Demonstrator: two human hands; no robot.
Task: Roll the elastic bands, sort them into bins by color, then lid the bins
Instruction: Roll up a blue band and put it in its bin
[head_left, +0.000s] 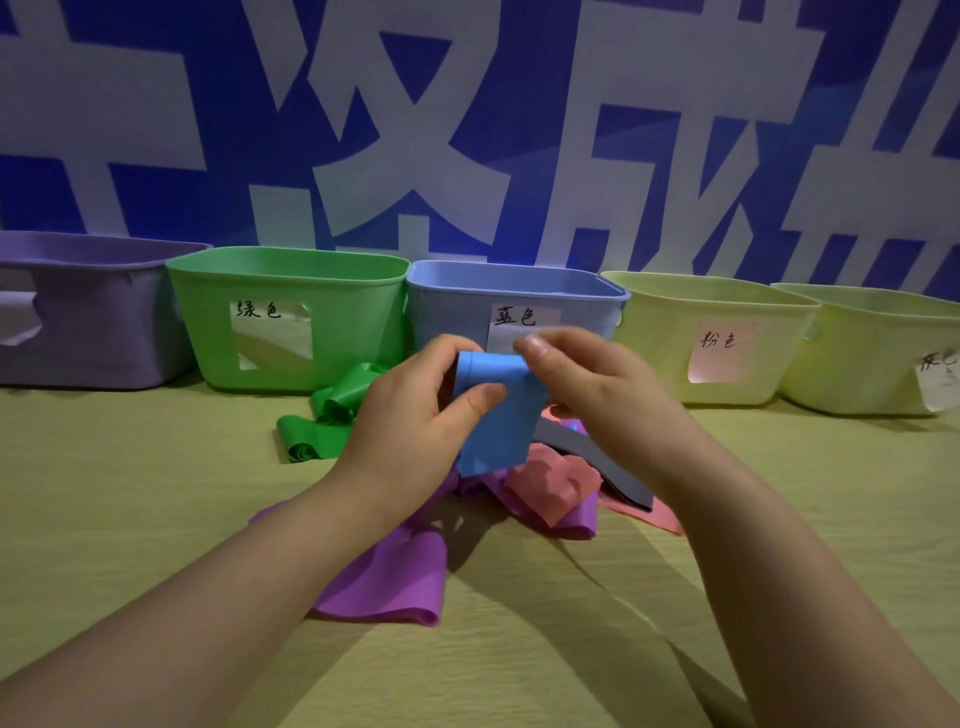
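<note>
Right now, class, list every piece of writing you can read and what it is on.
"绿色": green bin label.
"蓝色": blue bin label.
"粉色": left yellow bin pink label.
"灰", next character cut off: right yellow bin label.
Purple bin label: unreadable.
Wall banner: giant characters, cropped; one resembles "成".

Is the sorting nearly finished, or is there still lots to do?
Early days. Done: nothing that shows; the insides of the bins are mostly hidden. In hand: the left hand and right hand roll the blue band before the blue bin. Left: the green band, purple band, pink band and grey band lie on the table, and no bin has a lid.
</note>
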